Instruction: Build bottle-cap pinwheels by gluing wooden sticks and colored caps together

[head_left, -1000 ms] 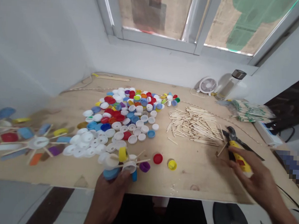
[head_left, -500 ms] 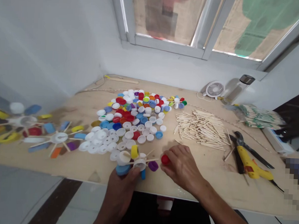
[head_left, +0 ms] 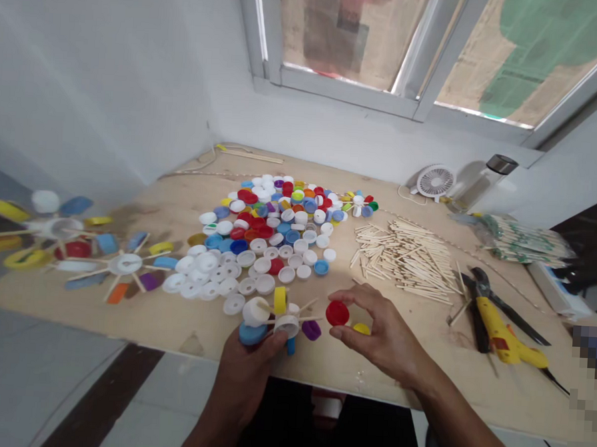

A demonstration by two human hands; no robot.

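Observation:
My left hand [head_left: 248, 374] grips a half-built wheel [head_left: 282, 319] of bottle caps on wooden sticks, held at the table's near edge. It carries white, yellow, blue and purple caps around a white hub. My right hand [head_left: 380, 331] pinches a red bottle cap [head_left: 337, 313] between thumb and fingers, just right of the wheel. A yellow cap [head_left: 361, 329] lies on the wood under that hand. A big heap of coloured and white caps [head_left: 272, 239] spreads behind, and a pile of short wooden sticks [head_left: 407, 257] lies to its right.
The wooden table [head_left: 421, 363] fills the view. Yellow-handled pliers [head_left: 496, 319] lie at the right. Two finished cap wheels [head_left: 126, 265] sit at the left end. A small white fan [head_left: 435, 182], a clear bottle [head_left: 481, 180] and a bag of sticks [head_left: 522, 238] stand at the back right.
My right hand let go of the pliers, crossed left to the red cap, and has now lifted it off the table. My left hand kept hold of the wheel.

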